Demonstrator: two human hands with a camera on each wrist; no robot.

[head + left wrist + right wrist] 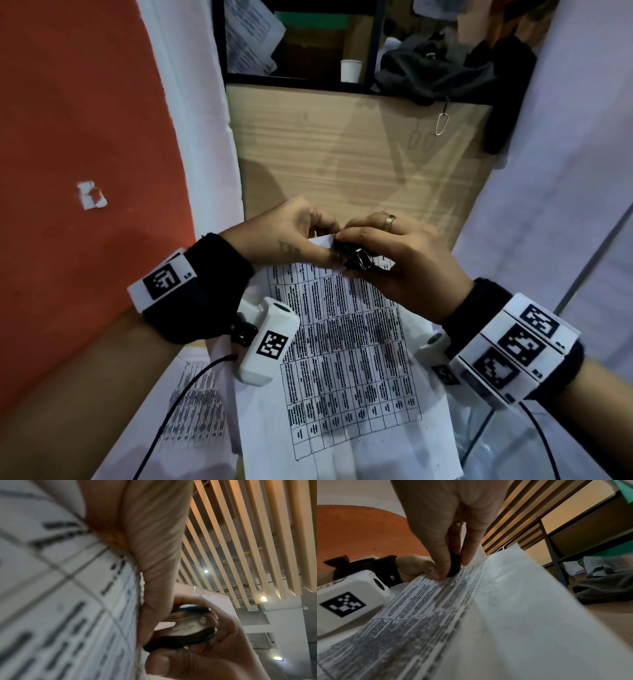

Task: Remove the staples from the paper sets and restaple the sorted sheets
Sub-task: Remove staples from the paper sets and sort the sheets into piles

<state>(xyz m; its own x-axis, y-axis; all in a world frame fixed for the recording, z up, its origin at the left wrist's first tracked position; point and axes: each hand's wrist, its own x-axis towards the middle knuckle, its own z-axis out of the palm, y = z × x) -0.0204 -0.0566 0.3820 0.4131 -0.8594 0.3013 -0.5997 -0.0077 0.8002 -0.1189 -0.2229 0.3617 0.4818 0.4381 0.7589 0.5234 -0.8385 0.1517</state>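
A printed paper set [346,353] with a ruled table is lifted off the table. My left hand [291,233] pinches its top edge near the far corner. My right hand [383,246] grips a black staple remover [356,255] with metal jaws, set against that same top edge. In the left wrist view the staple remover [187,627] sits between my right thumb and fingers, right beside my left thumb and the paper set [65,588]. In the right wrist view my fingers [440,555] hold the black staple remover [454,563] on the sheet's edge [471,566]. The staple itself is hidden.
Another printed sheet [195,404] lies under my left forearm. A wooden table [342,150] stretches ahead. On the shelf behind stand a white paper cup [350,70], loose papers [250,34] and a dark bag [442,73]. An orange wall [78,171] is at the left.
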